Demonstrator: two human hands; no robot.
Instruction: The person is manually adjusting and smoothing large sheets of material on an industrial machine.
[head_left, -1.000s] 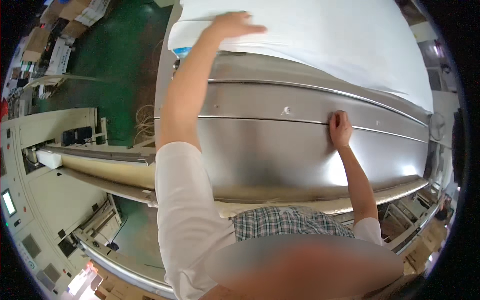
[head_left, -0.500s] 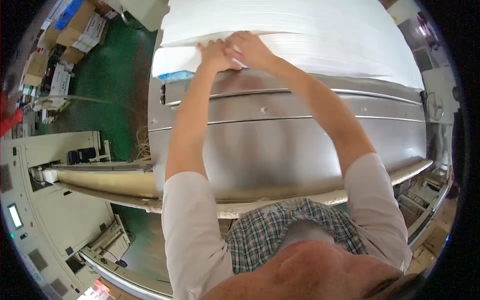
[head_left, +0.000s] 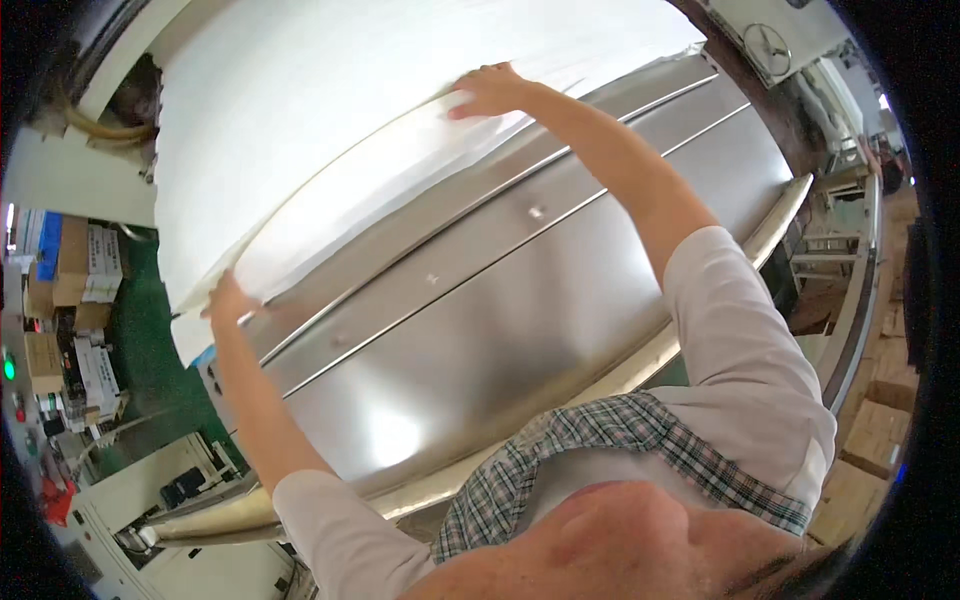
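Note:
Layered white sheets (head_left: 300, 130) cover the far part of a metal table. Along their near side, a white strip (head_left: 340, 215) with a curved upper edge runs between my two hands. My left hand (head_left: 230, 300) is at the strip's left end, its fingers closed over the edge; motion blurs it a little. To the right, my right hand (head_left: 488, 92) has its fingers bent over the same edge, with the thumb on the near side. How firmly each hand pinches the sheet is hard to see. A bit of blue (head_left: 203, 357) shows under the left corner.
The shiny metal table top (head_left: 480, 310) with raised strips lies between me and the sheets. A padded rail (head_left: 640, 365) follows its near edge. Cardboard boxes (head_left: 70, 265) stand at far left, a cream machine cabinet (head_left: 190, 570) at lower left, and a handwheel (head_left: 767, 48) at far right.
My hands, close together before, are now far apart along the sheet's edge, the left one at the corner. The view has turned, so the table now slants. The white strip looks smoother and longer.

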